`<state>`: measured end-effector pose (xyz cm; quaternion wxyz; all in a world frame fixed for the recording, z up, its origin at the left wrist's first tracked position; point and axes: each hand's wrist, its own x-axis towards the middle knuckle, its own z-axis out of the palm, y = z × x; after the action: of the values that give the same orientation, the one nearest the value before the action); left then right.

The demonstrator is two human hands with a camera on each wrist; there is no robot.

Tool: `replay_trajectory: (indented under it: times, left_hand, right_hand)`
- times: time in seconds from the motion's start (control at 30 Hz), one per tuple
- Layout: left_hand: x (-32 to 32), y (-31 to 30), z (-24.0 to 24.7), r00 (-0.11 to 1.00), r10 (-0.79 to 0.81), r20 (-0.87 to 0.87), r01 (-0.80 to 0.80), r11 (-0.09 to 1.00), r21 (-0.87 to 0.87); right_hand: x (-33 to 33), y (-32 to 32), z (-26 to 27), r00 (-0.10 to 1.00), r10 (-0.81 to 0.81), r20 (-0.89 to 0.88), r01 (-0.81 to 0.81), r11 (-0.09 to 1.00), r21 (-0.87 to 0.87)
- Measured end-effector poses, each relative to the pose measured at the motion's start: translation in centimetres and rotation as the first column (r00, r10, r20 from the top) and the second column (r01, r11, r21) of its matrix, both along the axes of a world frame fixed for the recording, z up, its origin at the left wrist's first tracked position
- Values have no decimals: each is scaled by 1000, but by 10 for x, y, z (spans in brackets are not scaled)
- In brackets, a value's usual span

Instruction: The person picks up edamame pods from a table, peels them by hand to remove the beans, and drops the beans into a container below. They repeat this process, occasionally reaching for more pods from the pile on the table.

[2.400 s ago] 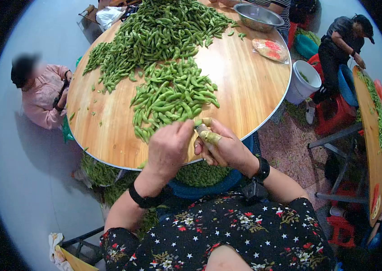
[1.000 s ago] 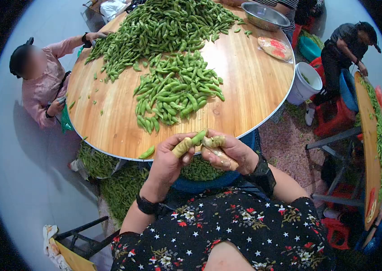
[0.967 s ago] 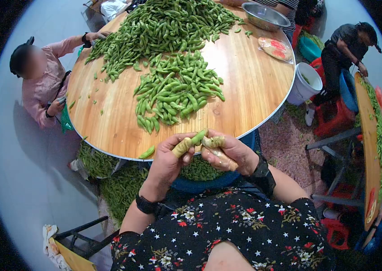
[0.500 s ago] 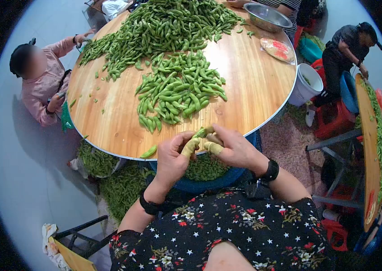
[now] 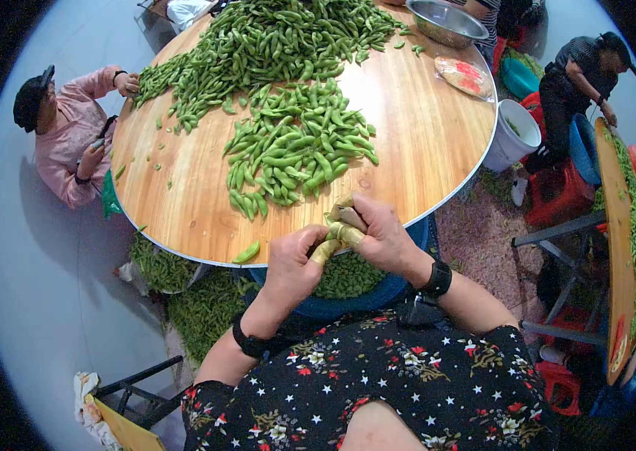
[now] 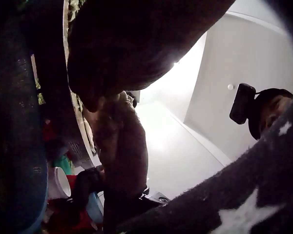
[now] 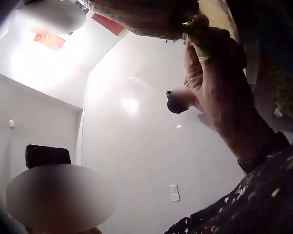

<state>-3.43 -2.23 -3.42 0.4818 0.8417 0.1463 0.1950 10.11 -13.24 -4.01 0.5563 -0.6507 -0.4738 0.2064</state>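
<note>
My left hand [image 5: 294, 259] and right hand [image 5: 389, 234] meet at the near edge of the round wooden table [image 5: 423, 150]. Yellowish coverings wrap the thumbs and a right-hand finger. Between the fingertips both hands pinch an edamame pod [image 5: 328, 218], mostly hidden by the fingers. In the right wrist view the left hand [image 7: 212, 68] shows with its fingers curled. The left wrist view is dark, with the right hand [image 6: 119, 126] in shadow. Below the hands, a blue tub [image 5: 406, 292] holds shelled green beans [image 5: 349, 276]. A single pod [image 5: 247, 252] lies near the table edge.
Loose pods [image 5: 299, 146] spread before a large heap of edamame [image 5: 273, 45]. A metal bowl [image 5: 445, 24] and a wrapped flat package [image 5: 463, 77] sit at the back right. A white bucket [image 5: 513, 139] stands beyond the table. One person [image 5: 70, 143] sits at the left.
The hands have come together at the pod after the left hand reached over the table edge. The pod shows less between the fingers now. The person at left has moved a hand to the heap.
</note>
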Motion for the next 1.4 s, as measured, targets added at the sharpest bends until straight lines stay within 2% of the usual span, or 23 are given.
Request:
replay_trajectory:
  times: [0.03, 0.23, 0.3, 0.33, 0.4, 0.47, 0.53, 0.57, 0.63, 0.67, 0.7, 0.73, 0.77, 0.8, 0.83, 0.9, 1.0, 1.03, 1.1, 1.2, 1.27, 1.33, 1.4]
  left_hand:
    - [2, -1, -1, 999, 11, 41, -15, 994, 112]
    - [7, -7, -6, 992, 34, 123, -54, 985, 166]
    - [8, -6, -7, 992, 33, 124, -51, 987, 150]
    - [7, -5, -7, 992, 28, 123, -45, 990, 137]
    - [5, -5, -2, 993, 40, 113, -50, 995, 87]
    - [1, -3, 4, 994, 48, 99, -53, 998, 39]
    - [-7, 4, 10, 992, 37, 121, -65, 969, 238]
    - [-10, 6, 13, 992, 40, 117, -68, 969, 238]
    - [-19, 11, 17, 969, 153, 194, -218, 900, 377]
    - [-25, 21, 14, 972, 164, 169, -227, 842, 490]
    - [-34, 26, 15, 971, 173, 167, -234, 837, 494]
    - [-46, 28, 15, 976, 213, 49, -202, 796, 570]
    - [-58, 32, 15, 964, 257, -65, -158, 753, 638]
    - [-76, 35, 25, 944, 250, -217, -52, 759, 649]
    - [-96, 38, 40, 899, 238, -367, 59, 766, 640]
    - [-122, 44, 60, 800, 266, -537, 151, 777, 610]
    - [-104, 39, 70, 836, 374, -400, 30, 698, 716]
    - [-88, 37, 71, 877, 331, -348, -9, 736, 677]
    - [-49, 33, 69, 948, 220, -231, -26, 775, 631]
    - [16, 39, 48, 997, 71, -39, -25, 730, 683]
    - [51, 52, 25, 993, 62, -103, 30, 699, 714]
    - [61, 53, 17, 984, 55, -170, 91, 665, 741]
    - [64, 52, 14, 969, 112, -219, 95, 651, 753]
  right_hand:
    - [-1, 0, 1, 1000, 0, 0, 0, 1000, 0]
    - [1, 0, 3, 1000, 15, 8, -15, 999, -37]
    - [1, -3, 6, 897, 67, -438, -134, 983, -123]
    - [3, -4, 4, 897, 71, -437, -137, 983, -123]
    - [5, -4, 0, 727, 161, -667, -209, 978, 7]
    - [9, -8, 10, 714, 164, -681, -247, 969, -26]
    - [10, -9, 14, 701, 165, -694, -286, 956, -61]
    - [9, -9, 12, 721, 149, -676, -263, 962, -69]
    - [8, -8, 7, 736, 140, -662, -250, 965, -74]
    - [11, -7, 4, 851, 155, -501, -236, 966, -103]
    - [13, -7, 1, 932, 167, -321, -217, 968, -127]
    - [15, -9, 0, 930, 177, -323, -226, 966, -122]
    - [17, -12, -1, 957, 275, -88, -283, 953, -104]
    - [18, -13, -2, 925, 349, 154, -337, 936, -98]
    - [13, -18, 12, 885, 433, 170, -411, 899, -152]
    - [7, -23, 8, 847, 504, 171, -476, 861, -180]
    - [2, -24, 17, 887, 445, 122, -415, 885, -213]
    - [2, -23, 21, 888, 442, 128, -411, 887, -210]
    - [2, -20, 27, 955, 177, -237, -251, 909, -332]
    - [10, -20, 16, 968, 177, -178, -213, 953, -216]
    - [12, -24, 17, 970, 196, -146, -218, 964, -155]
    - [11, -28, 23, 914, 181, -363, -269, 940, -211]
    - [13, -30, 25, 904, 175, -390, -272, 939, -209]
